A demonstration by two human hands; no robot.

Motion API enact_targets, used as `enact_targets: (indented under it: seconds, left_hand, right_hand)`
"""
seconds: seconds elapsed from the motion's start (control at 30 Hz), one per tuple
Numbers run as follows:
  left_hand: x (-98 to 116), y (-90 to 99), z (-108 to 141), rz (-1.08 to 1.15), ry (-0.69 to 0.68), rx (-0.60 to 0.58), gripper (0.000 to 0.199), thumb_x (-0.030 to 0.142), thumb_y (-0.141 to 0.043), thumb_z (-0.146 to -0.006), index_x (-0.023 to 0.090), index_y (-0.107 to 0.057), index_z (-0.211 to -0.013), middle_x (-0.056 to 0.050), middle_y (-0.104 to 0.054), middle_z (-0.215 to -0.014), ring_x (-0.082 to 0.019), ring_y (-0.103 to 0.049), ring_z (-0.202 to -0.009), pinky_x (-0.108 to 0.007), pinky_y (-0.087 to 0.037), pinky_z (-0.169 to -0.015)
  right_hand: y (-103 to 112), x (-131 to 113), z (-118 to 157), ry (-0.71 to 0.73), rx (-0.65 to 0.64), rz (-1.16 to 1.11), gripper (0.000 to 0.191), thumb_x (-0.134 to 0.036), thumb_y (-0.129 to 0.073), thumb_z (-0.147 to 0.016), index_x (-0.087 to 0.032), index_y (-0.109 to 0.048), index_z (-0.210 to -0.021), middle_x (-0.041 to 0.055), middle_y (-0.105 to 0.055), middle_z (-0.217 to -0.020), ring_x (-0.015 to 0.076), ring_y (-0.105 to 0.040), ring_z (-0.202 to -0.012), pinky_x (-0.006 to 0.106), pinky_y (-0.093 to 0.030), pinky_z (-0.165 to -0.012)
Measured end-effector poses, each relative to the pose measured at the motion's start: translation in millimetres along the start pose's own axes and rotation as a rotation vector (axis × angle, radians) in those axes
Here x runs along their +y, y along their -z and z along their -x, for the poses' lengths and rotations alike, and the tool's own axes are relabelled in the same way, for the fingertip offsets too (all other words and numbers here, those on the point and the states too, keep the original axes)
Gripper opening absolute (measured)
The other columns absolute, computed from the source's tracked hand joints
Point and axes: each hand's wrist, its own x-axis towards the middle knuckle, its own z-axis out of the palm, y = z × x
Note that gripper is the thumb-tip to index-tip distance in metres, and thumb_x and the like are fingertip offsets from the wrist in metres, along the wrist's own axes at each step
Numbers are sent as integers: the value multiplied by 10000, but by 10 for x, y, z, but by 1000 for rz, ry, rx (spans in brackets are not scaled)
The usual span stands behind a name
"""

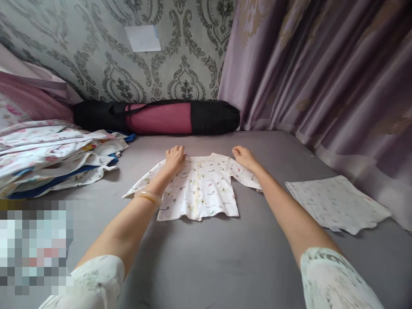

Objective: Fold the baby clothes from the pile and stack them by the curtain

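A small white baby shirt (212,193) with a tiny print and a buttoned front lies spread out flat on the grey bed sheet (206,262). Its collar points away from me and its sleeves reach out to both sides. My left hand (176,158), with a bangle on the wrist, rests over the shoulder on the left, fingers stretched forward and slightly bent. Beside the other shoulder and sleeve, my right hand (244,157) is curled closed, with no cloth visible in it. My right forearm passes over the end of that sleeve.
A folded white printed cloth (337,204) lies at the right. On the left is a pile of clothes (58,154). A black and pink long bag (157,118) lies along the patterned wall (96,47). Purple curtains (305,64) hang at the right. The lower left corner is blurred out.
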Motion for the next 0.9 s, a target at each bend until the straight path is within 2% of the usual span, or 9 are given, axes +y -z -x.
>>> enact_targets:
  seconds: [0.17,0.27,0.4,0.57,0.63,0.7,0.8,0.87,0.9]
  left_hand:
    - [420,52,22,134,-140,-47,301,213,-408,-928,181,-531,-1201,-146,-582,-1204,-307,-525,-1123,-433,-359,-909]
    - [714,1,16,206,-275,-92,285,183,-414,-915,174,-573,-1152,-132,-606,-1184,-292,-546,-1116,-425,-379,-922]
    - [1054,-190,-31,299,-408,-118,297,118,-405,-885,135,-598,-1111,-143,-632,-1134,-257,-588,-1074,-385,-438,-933]
    - [1311,-515,-27,377,-473,-42,313,143,-400,-906,108,-563,-1171,-162,-605,-1231,-231,-565,-1168,-351,-433,-1024]
    - [1345,-607,3,367,-463,3,325,178,-377,-934,104,-546,-1201,-170,-592,-1261,-234,-556,-1191,-367,-419,-1052]
    - [1350,-657,29,349,-463,35,337,197,-351,-952,114,-537,-1219,-167,-584,-1280,-231,-548,-1209,-375,-408,-1069]
    - [1345,-667,50,330,-463,49,353,206,-337,-959,121,-528,-1243,-166,-575,-1300,-227,-535,-1232,-375,-398,-1083]
    - [1350,-651,57,322,-456,46,364,222,-336,-962,117,-523,-1257,-172,-569,-1312,-232,-527,-1246,-384,-392,-1090]
    - [1356,-641,60,318,-451,45,371,232,-337,-964,116,-520,-1265,-174,-565,-1320,-235,-520,-1255,-389,-386,-1095]
  right_hand:
    - [421,537,521,-224,-42,-159,178,-290,-528,-905,-158,-644,-935,69,-708,-857,140,-643,-702,242,-503,-656]
    - [537,721,840,-417,-61,-251,298,-448,-572,-884,-165,-602,-794,66,-680,-730,121,-609,-549,229,-501,-515]
    - [558,708,1085,-609,-166,-328,463,-609,-547,-861,-174,-550,-701,49,-605,-532,125,-576,-437,214,-463,-400]
    - [457,464,1069,-686,-184,-364,396,-472,-730,-786,-135,-580,-929,48,-638,-557,134,-589,-441,196,-437,-390]
    - [428,405,1027,-660,-152,-387,440,-397,-795,-730,-132,-580,-1007,37,-651,-615,133,-590,-469,207,-443,-418]
    - [422,387,998,-567,-82,-362,412,-338,-801,-708,-138,-605,-1010,31,-658,-699,128,-593,-522,224,-467,-481]
    - [444,405,1006,-311,138,-180,265,-259,-702,-757,-156,-644,-995,44,-650,-848,155,-624,-711,269,-511,-671]
    - [462,421,1052,-104,277,-12,244,-207,-612,-796,-170,-649,-1035,72,-627,-969,194,-619,-898,316,-495,-835]
    - [469,430,1083,-16,303,66,261,-183,-580,-803,-175,-649,-1055,84,-611,-1023,210,-600,-974,335,-472,-901]
